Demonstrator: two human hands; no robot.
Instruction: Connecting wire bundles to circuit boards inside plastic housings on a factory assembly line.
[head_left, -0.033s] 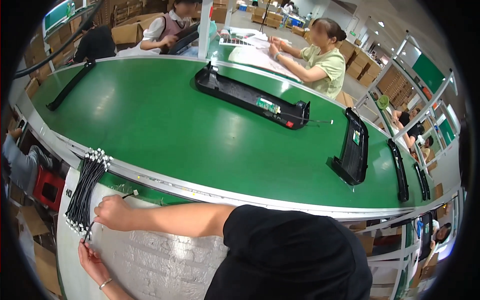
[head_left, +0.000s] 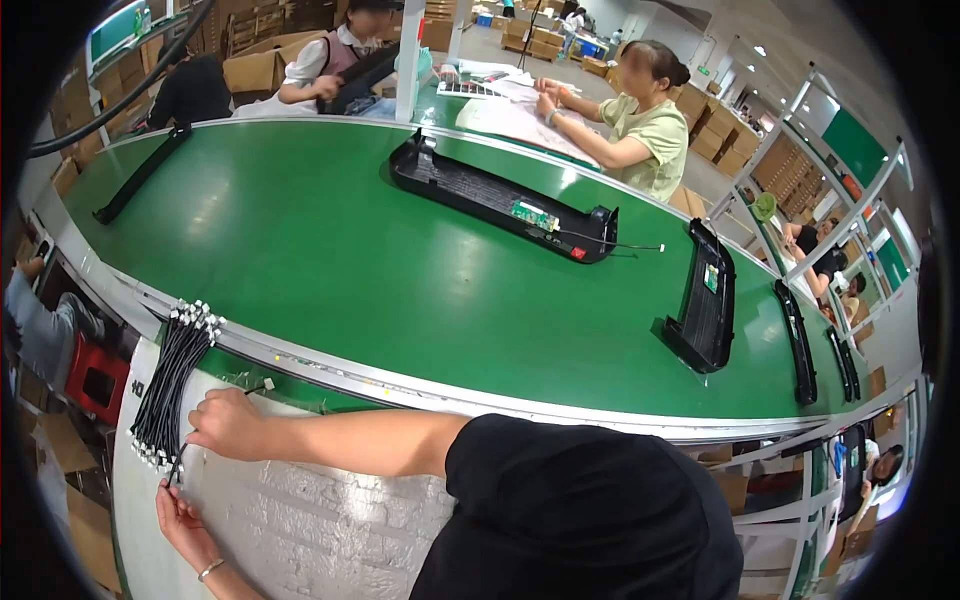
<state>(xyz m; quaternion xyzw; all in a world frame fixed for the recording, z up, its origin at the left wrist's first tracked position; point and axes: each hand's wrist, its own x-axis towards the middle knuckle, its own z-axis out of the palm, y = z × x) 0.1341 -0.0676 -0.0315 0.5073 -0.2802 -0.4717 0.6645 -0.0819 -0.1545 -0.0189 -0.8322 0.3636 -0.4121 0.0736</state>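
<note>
A thin black cable [head_left: 177, 469] runs between my two hands at the lower left. My right hand [head_left: 228, 424] is closed round it, and one cable end with a white connector [head_left: 267, 385] sticks out past that hand. Below it, my left hand [head_left: 185, 522], with a bracelet at the wrist, pinches the cable's lower part between its fingertips. Right beside my hands lies a bundle of similar black cables [head_left: 172, 385] with white connectors at both ends, its upper end resting on the rail of the green table.
The green tabletop [head_left: 330, 270] carries several black plastic housings: a long one [head_left: 470, 195] with a circuit board and cable, another [head_left: 706, 295] to its right, and a narrow strip [head_left: 145, 172] far left. A metal rail [head_left: 330, 372] edges it. Co-workers sit beyond; a red stool [head_left: 98, 378] stands left.
My hands and the cable stay in place. At the back, a co-worker's hand and the dark panel beside it have shifted slightly left.
</note>
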